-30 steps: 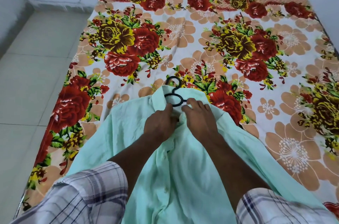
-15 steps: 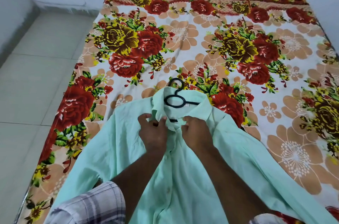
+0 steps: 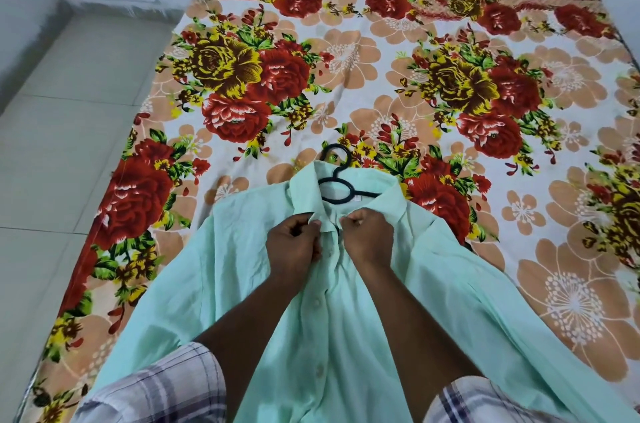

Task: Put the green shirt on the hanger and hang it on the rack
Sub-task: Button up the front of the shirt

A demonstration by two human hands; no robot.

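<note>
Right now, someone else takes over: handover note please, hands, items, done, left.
Left hand: shut on the green shirt, pinching the placket just below the collar.
Right hand: shut on the opposite placket edge.
Shirt lies front-up on the floral bedsheet.
Black hanger is inside the neck, hook poking out past the collar.
Done: hanger inserted.
Left: close the top button, lift, hang on the rack, which is not in view.

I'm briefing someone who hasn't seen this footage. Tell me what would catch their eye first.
The mint-green shirt lies spread at the near edge of a bed covered by a loud floral bedsheet. A black hanger pokes its hook out of the collar. Just below it, the left hand and right hand pinch the shirt's front edges together.
</note>
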